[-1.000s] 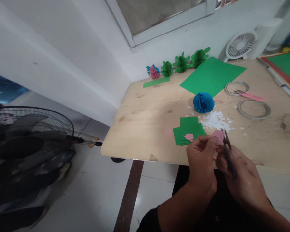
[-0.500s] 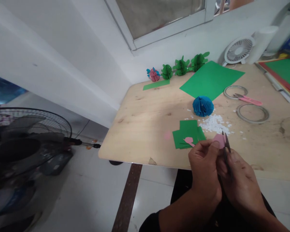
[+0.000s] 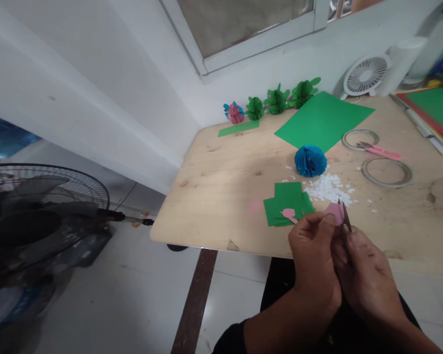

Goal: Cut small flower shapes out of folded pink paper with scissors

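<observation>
My left hand pinches a small piece of pink paper over the table's front edge. My right hand is closed round dark scissors, whose slightly parted blades are at the right edge of the pink piece. Green paper pieces lie stacked just left of my hands, with a cut pink shape on top. White paper bits are scattered beyond my fingers, beside a blue paper ball.
Across the table lie a large green sheet, two tape rolls and pink-handled snips. Several paper figures and a small white fan stand along the wall. A big fan stands on the floor at left.
The scissor blades have drawn a little closer together at the pink paper. Both hands stay nearly in place, and the view has shifted slightly.
</observation>
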{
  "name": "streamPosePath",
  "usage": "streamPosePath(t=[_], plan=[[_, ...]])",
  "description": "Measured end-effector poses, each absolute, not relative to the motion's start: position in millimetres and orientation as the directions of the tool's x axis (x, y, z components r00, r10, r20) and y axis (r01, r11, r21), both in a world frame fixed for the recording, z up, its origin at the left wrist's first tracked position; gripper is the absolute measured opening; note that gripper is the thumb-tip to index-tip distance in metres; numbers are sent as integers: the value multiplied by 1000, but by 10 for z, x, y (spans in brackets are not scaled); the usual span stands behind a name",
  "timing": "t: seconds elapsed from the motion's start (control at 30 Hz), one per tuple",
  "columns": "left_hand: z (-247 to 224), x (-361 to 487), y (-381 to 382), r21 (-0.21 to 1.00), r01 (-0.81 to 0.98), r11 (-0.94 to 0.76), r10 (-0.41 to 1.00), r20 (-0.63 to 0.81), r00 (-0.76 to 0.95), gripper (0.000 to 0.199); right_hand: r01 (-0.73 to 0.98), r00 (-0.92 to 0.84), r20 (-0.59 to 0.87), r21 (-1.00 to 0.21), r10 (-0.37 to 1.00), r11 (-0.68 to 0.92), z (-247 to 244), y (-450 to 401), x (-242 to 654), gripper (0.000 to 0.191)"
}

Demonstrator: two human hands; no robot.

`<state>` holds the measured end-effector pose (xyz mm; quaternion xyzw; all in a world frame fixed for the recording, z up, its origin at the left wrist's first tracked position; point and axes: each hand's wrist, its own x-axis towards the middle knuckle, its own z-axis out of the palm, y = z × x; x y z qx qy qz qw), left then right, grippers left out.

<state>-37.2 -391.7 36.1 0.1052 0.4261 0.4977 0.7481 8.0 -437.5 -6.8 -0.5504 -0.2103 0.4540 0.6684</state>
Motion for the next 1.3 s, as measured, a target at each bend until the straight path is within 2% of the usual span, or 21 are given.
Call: streamPosePath(t=[0.2,0.5,0.7,1.1,1.3], plan=[[360,-382,-3938,567,-671,478,838,-523,155,25,-305,514,-206,-951,833,-47,-33,-4370,88,48],[374,-383,-3943,544,-693,474,838,-521,163,24,-383,514,-242,-923,823,-33,-50,-4365,83,43],[370,-383,-3951,533,-702,472,842,-508,180,22,-267,532,-190,-962,825,-49,-22,-4366,91,46],[392,-396,-3955,519,-699,492,822,-542,176,23,-389,532,-262,-920,805,-42,-3,-4373,63,48],[380,-404,-3948,557,-669,491,831,-531,168,25,-437,511,-287,-899,810,-43,-5,-4376,48,50]])
